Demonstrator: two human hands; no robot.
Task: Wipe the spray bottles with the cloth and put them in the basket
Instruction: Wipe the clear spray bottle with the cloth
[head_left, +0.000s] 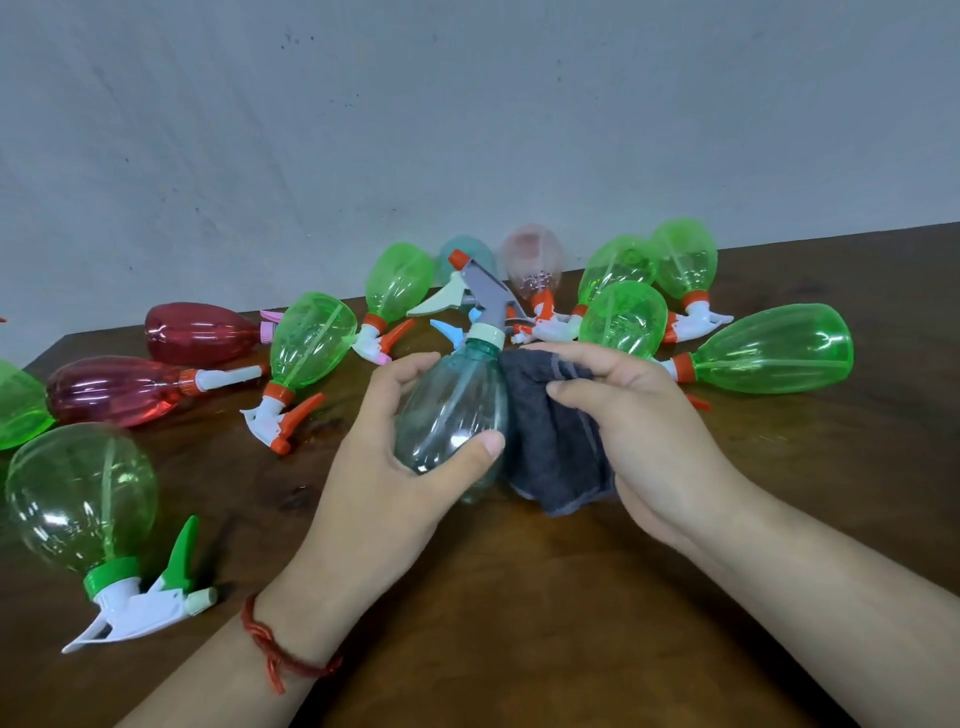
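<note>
My left hand grips a clear teal spray bottle with a grey sprayer head and orange nozzle, held nearly upright over the middle of the wooden table. My right hand holds a dark grey cloth pressed against the bottle's right side. Several other spray bottles lie on their sides around them: green ones, red ones, a teal one and a pink one at the back. No basket is in view.
A large green bottle with a green and white sprayer lies at the near left. A grey wall stands right behind the table's far edge. Bare wood shows in front of my hands.
</note>
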